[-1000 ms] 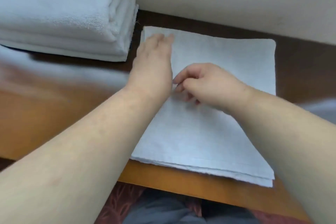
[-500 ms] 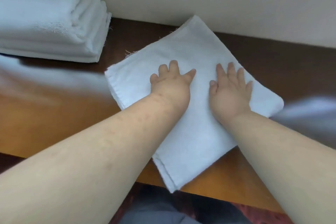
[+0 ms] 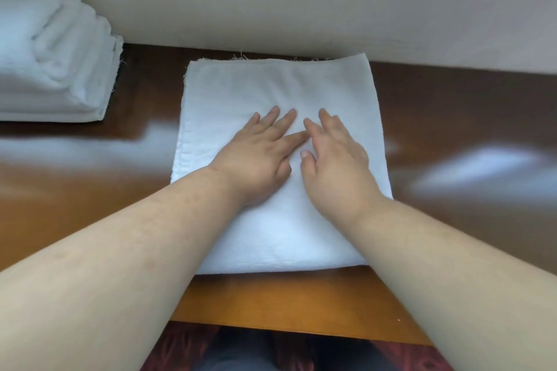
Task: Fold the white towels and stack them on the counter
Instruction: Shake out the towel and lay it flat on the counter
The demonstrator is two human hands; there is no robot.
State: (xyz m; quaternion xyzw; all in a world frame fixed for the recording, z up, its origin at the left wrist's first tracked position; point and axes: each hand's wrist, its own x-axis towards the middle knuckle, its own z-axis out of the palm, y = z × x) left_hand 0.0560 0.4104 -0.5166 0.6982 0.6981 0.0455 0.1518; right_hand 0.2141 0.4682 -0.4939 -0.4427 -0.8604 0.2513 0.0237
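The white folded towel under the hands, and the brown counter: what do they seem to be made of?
The white folded towel looks like woven cotton cloth: matte, finely ribbed, loose threads at its far edge. The brown counter appears to be varnished wood, perhaps veneer: glossy, with bright reflections.

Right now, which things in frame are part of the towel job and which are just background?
Job:
- folded towel, flat on the counter
- left hand and right hand, fingers straight, pressing on it
- stack of folded towels, far left on the counter

Background:
- pale wall behind the counter
- dark red floor covering below the counter's front edge
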